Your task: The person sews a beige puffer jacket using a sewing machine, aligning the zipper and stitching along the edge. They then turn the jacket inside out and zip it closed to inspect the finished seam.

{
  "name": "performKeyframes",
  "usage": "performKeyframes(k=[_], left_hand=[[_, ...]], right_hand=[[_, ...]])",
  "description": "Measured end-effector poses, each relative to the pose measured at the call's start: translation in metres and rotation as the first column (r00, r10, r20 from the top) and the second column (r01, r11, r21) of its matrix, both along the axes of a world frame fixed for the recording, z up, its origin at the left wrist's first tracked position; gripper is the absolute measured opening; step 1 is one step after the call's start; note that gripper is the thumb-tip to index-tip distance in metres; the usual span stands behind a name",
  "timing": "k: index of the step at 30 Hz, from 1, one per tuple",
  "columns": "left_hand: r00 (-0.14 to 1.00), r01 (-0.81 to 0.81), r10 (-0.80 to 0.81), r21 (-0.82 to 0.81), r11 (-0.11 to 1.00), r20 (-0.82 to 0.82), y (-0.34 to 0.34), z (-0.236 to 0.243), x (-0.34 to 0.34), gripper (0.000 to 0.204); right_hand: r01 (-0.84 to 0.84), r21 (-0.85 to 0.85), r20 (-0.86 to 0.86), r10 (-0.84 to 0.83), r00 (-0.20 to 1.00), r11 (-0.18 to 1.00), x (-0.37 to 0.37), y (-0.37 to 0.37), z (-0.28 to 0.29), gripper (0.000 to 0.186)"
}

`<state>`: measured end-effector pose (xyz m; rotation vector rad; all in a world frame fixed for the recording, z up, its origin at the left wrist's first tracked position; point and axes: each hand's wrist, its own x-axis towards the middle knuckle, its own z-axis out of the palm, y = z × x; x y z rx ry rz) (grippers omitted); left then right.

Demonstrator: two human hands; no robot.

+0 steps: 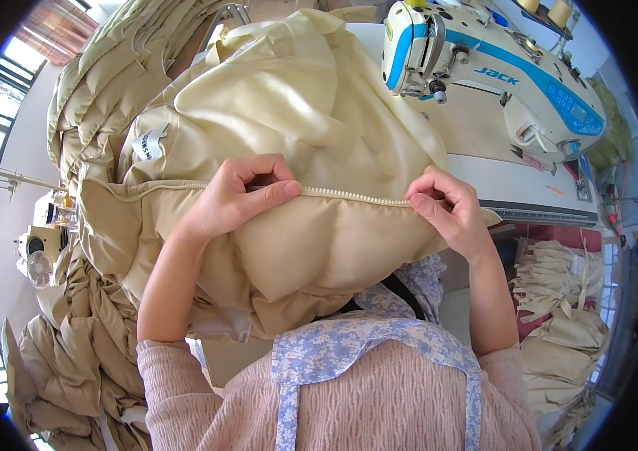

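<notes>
A beige padded jacket (281, 252) lies across the sewing table in front of me, its smooth pale lining (289, 98) spread out on the far side. Along its edge runs a cream zipper (353, 196), drawn into a nearly straight line between my hands. My left hand (247, 192) pinches the zipper edge with thumb and forefinger. Farther right, my right hand (443, 207) pinches the same edge near its right end. A white label (150, 143) is sewn on the lining at the left.
A white and blue sewing machine (484, 64) stands at the back right on the table (469, 128), with small tools beside it. Piles of padded beige garments (71, 361) lie at the left. Bundled fabric strips (556, 274) sit at the right. A small fan (39, 267) stands far left.
</notes>
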<state>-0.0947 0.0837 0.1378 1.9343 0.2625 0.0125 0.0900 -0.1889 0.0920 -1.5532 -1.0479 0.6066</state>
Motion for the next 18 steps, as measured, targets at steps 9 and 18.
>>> performKeyframes(k=[9,18], left_hand=[[0.992,0.047,-0.086,0.359,0.932,0.092,-0.044,0.016,0.018,0.016],[0.994,0.11,-0.111,-0.048,0.993,-0.019,-0.044,0.021,0.02,0.021]], right_hand=[[-0.017,0.123,0.079,0.007,0.997,0.992,0.003,0.001,-0.004,0.017],[-0.069,0.206,0.26,0.013,0.966,0.976,-0.014,0.021,0.017,0.017]])
